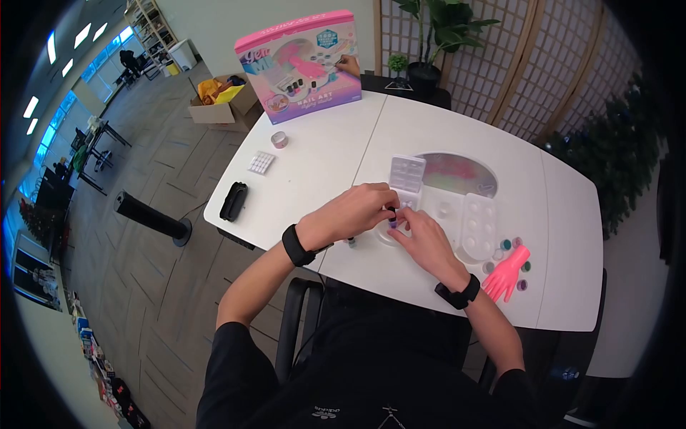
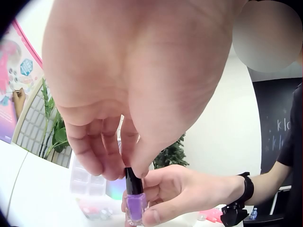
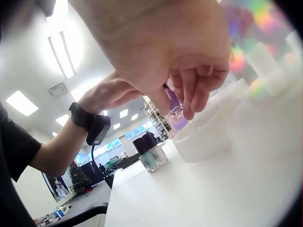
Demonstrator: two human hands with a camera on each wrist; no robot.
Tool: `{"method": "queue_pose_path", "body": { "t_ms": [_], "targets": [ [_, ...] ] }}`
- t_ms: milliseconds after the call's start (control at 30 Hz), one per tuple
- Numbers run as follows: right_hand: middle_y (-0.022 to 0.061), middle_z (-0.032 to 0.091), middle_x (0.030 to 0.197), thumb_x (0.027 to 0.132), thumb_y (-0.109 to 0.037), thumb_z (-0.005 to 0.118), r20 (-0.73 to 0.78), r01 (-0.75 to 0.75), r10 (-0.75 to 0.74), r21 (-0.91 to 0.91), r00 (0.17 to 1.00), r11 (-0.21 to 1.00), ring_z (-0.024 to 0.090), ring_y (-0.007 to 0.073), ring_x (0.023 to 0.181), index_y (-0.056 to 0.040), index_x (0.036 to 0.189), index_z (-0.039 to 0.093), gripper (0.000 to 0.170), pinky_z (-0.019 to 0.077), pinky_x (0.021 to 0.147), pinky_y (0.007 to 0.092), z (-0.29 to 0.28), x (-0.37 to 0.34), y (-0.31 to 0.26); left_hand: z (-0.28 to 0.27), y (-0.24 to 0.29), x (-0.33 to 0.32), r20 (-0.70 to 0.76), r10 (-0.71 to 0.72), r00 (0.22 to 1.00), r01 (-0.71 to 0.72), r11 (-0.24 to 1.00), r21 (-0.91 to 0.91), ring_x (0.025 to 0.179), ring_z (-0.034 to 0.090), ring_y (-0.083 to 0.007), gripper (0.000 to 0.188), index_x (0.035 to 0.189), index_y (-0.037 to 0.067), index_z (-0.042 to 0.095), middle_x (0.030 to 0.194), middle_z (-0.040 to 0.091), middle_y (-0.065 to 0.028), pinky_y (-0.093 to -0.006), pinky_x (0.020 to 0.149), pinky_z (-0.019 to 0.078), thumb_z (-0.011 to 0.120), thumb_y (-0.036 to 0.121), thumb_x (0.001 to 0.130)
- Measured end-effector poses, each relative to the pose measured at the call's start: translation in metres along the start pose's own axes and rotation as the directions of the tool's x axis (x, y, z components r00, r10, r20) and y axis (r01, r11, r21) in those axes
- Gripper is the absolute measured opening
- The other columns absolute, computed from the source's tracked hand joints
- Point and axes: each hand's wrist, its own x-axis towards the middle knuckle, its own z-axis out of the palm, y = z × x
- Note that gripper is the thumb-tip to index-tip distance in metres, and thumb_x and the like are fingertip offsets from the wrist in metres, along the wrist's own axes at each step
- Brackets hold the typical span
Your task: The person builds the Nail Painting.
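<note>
A small purple nail polish bottle [image 2: 137, 204] with a tall black cap [image 2: 133, 181] is held between both hands over the white table. From above, my left hand [image 1: 357, 213] pinches the cap between thumb and fingers. My right hand [image 1: 429, 242] grips the glass body from the side, its thumb lying along the front in the left wrist view. The cap sits against the bottle's neck. Just beyond the hands stands a white plastic nail station with an open compartment lid [image 1: 407, 173] and a shiny oval mirror [image 1: 461, 175]. A round white ring-shaped piece [image 3: 201, 142] lies beneath the bottle.
Two capped polish bottles, one green [image 3: 148, 160], stand left of the ring. Right of it are a white palette tray [image 1: 478, 225], several small pots and a pink model hand [image 1: 506, 274]. A pink box [image 1: 304, 68], a jar [image 1: 279, 140] and a black case [image 1: 234, 201] occupy the left side.
</note>
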Motion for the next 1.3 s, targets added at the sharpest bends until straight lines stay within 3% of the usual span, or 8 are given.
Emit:
{"method": "queue_pose_path", "body": {
  "t_ms": [100,200,467,667,867,1000,1200,1300],
  "targets": [
    [0.0169,0.074,0.117,0.101,-0.026,0.075,-0.126,0.115,-0.123,-0.069,0.984,0.991,0.07,0.0348,0.11,-0.0015,0.132,0.064,0.04,0.0573,0.092,0.0464,0.004,-0.006,0.007,0.009,-0.004,0.001,-0.01,0.014,1.0,-0.013,0.999,0.029,0.099,0.073,-0.0367,0.02,0.117,0.002,0.074,0.111,0.073,-0.015,-0.0463,0.087,0.0584,0.077,0.009,0.098],
    [0.0156,0.068,0.121,0.103,-0.025,0.074,-0.108,0.077,-0.08,-0.031,0.991,0.997,0.069,0.0338,0.105,-0.0019,0.14,0.06,0.047,0.0559,0.09,0.0451,0.0,-0.01,0.012,0.017,-0.008,0.002,-0.005,-0.005,1.0,0.005,0.996,0.09,0.101,0.073,-0.0368,0.019,0.114,0.002,0.074,0.11,0.073,-0.0147,-0.0468,0.088,0.0586,0.078,0.009,0.097],
    [0.0134,0.07,0.116,0.103,-0.022,0.072,-0.067,0.014,-0.013,0.016,0.998,1.0,0.069,0.034,0.11,-0.0024,0.137,0.062,0.04,0.0562,0.093,0.0465,-0.013,-0.023,0.003,0.027,-0.01,0.001,0.051,-0.037,0.998,0.025,0.978,0.206,0.104,0.073,-0.0366,0.022,0.115,0.003,0.073,0.111,0.073,-0.0142,-0.047,0.089,0.0591,0.079,0.01,0.096],
    [0.0129,0.07,0.113,0.104,-0.022,0.071,-0.08,-0.003,0.005,0.028,0.997,1.0,0.069,0.0343,0.108,-0.0028,0.136,0.062,0.038,0.0562,0.091,0.0469,-0.014,-0.027,0.0,0.012,-0.01,-0.012,-0.091,-0.009,0.996,0.017,0.996,0.086,0.101,0.073,-0.0339,0.021,0.118,0.004,0.072,0.11,0.072,-0.0139,-0.0449,0.089,0.0595,0.076,0.012,0.1],
    [0.0114,0.069,0.105,0.104,-0.019,0.069,-0.062,0.019,-0.015,0.053,0.998,0.998,0.07,0.0334,0.102,-0.004,0.129,0.066,0.029,0.0562,0.089,0.046,-0.019,-0.035,-0.015,-0.017,-0.015,-0.057,-0.084,-0.209,0.974,0.216,0.973,0.079,0.102,0.072,-0.0339,0.019,0.116,0.003,0.072,0.107,0.072,-0.0132,-0.0453,0.09,0.0589,0.073,0.014,0.101],
    [0.0103,0.067,0.1,0.105,-0.015,0.069,-0.063,0.129,-0.125,0.063,0.99,0.99,0.068,0.0293,0.089,-0.0022,0.124,0.068,0.024,0.0562,0.082,0.0419,-0.01,-0.033,-0.017,-0.016,-0.016,-0.085,-0.078,-0.315,0.946,0.319,0.946,0.051,0.109,0.072,-0.0337,0.018,0.119,0.004,0.073,0.118,0.07,-0.0128,-0.0451,0.095,0.0592,0.072,0.014,0.103],
    [0.0102,0.068,0.1,0.104,-0.016,0.068,-0.021,0.123,-0.122,0.085,0.992,0.989,0.069,0.0314,0.097,-0.0038,0.122,0.068,0.022,0.0565,0.085,0.0446,-0.004,-0.029,-0.023,0.0,-0.026,-0.097,-0.068,-0.22,0.973,0.224,0.972,0.07,0.126,0.068,-0.0338,0.03,0.13,0.008,0.071,0.139,0.065,-0.0127,-0.043,0.107,0.0566,0.076,0.015,0.101],
    [0.0103,0.069,0.1,0.104,-0.016,0.068,-0.017,0.124,-0.123,0.079,0.992,0.989,0.07,0.0318,0.095,-0.0037,0.122,0.067,0.022,0.0568,0.084,0.0444,-0.005,-0.029,-0.024,0.007,-0.03,-0.094,-0.032,-0.223,0.974,0.225,0.973,0.057,0.123,0.07,-0.0334,0.031,0.129,0.006,0.069,0.139,0.066,-0.0129,-0.0427,0.104,0.0578,0.078,0.013,0.1]
  ]
}}
